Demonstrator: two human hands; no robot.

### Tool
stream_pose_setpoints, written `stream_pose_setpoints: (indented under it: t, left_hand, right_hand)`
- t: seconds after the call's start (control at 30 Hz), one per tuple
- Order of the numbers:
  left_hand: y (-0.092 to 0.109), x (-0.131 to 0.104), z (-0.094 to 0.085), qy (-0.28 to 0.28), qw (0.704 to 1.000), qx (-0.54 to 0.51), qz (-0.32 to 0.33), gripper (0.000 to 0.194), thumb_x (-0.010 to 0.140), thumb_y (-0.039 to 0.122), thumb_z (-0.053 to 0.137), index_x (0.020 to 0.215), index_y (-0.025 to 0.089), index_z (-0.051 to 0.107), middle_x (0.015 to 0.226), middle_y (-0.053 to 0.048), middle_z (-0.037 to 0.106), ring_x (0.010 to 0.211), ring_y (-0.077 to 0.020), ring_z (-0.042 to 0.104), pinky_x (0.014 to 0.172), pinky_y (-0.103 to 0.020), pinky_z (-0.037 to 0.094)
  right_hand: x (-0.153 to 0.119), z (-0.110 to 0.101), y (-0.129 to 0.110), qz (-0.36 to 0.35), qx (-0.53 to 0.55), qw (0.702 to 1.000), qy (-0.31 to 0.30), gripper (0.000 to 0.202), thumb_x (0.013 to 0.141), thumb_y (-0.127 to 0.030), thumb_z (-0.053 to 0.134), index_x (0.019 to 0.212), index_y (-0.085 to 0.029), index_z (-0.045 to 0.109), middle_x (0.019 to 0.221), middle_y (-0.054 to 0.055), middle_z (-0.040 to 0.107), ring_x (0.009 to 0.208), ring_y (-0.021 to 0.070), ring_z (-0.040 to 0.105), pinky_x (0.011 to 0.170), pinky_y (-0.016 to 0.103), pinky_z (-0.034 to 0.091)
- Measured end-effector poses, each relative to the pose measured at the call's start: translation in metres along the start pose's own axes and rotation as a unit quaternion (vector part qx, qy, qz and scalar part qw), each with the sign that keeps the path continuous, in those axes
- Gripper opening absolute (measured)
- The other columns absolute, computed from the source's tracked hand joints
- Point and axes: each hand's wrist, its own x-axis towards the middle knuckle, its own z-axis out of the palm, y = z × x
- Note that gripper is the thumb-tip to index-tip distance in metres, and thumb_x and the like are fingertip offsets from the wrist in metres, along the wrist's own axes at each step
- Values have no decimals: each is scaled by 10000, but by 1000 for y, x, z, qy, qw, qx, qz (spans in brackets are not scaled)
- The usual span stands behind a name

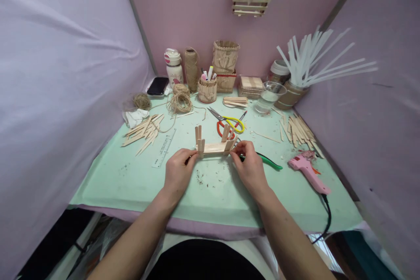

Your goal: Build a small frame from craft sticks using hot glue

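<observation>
Between my hands, over the front half of the table, is a small popsicle-stick frame point(215, 148) with a flat slatted base and upright sticks at both ends. My left hand point(179, 168) pinches its left end between thumb and fingers. At the opposite end, my right hand point(248, 164) grips the right corner. Green-handled pliers point(271, 162) lie partly hidden behind my right hand. Scissors point(234, 123) with red and yellow handles rest just beyond the frame, and a clear ruler point(164, 148) lies to the left.
Loose sticks point(144, 131) are scattered at left, with more sticks point(298, 130) at right. A pink glue gun point(310, 173) trails its cord over the front edge. Along the back stand a bottle point(173, 68), twine point(191, 70), a pen cup point(207, 90), a water cup point(268, 98) and glue sticks point(305, 61).
</observation>
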Motion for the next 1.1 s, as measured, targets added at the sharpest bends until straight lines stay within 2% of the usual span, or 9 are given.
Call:
stream_pose_setpoints:
  t: [0.2, 0.8, 0.93, 1.1]
  left_hand:
    - [-5, 1, 3, 9, 1000, 9, 17, 115, 863, 193, 624, 851, 182, 738, 846, -32, 748, 794, -165, 673, 759, -275, 518]
    - [-5, 0, 3, 1, 1000, 10, 10, 107, 874, 181, 624, 863, 175, 730, 849, -27, 736, 793, -150, 659, 747, -258, 495]
    - [-6, -6, -1, 10, 1000, 13, 18, 108, 883, 202, 625, 850, 176, 725, 831, -25, 734, 780, -149, 661, 739, -256, 495]
    - [-6, -19, -8, 25, 999, -3, 24, 112, 886, 209, 630, 819, 186, 716, 804, -13, 731, 764, -143, 663, 729, -247, 497]
  right_hand:
    - [1, 1, 2, -10, -10, 1000, 9, 130, 850, -246, 535, 961, -235, 469, 837, 34, 674, 767, 216, 632, 739, 362, 476]
    - [0, 0, -1, -24, -10, 1000, 17, 151, 853, -240, 536, 997, -224, 494, 840, 40, 691, 757, 208, 644, 735, 359, 483]
    - [-6, -2, -4, -23, -7, 1000, 14, 142, 866, -253, 553, 996, -224, 504, 841, 36, 693, 764, 206, 642, 742, 358, 486]
    - [-20, -5, -6, -39, -1, 999, -20, 119, 880, -213, 559, 998, -224, 547, 833, 17, 682, 772, 193, 631, 751, 343, 479]
